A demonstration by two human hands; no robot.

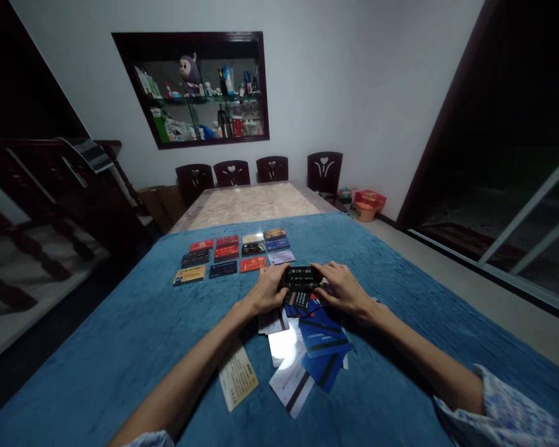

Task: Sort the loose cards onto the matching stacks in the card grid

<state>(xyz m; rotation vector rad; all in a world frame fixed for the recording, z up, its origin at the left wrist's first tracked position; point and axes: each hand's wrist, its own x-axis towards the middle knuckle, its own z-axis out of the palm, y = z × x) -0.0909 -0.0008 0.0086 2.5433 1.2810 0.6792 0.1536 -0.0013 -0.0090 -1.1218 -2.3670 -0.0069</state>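
Observation:
Both my hands hold one black card point(302, 277) by its short ends above a blue cloth point(121, 347). My left hand point(268, 290) pinches its left end, my right hand point(340, 287) its right end. Just beyond the card, several cards lie face up in neat rows point(235, 253), red, black, yellow and blue. Under and in front of my hands a loose heap of cards point(307, 347) lies, mostly blue and white with dark stripes. One pale yellow card point(237, 375) rests apart beside my left forearm.
The cloth covers the near half of a long table; the bare marble top point(254, 205) shows beyond. Several dark chairs point(272, 167) stand at the far end. A stair rail point(51, 180) runs on the left, a glass door point(531, 211) on the right.

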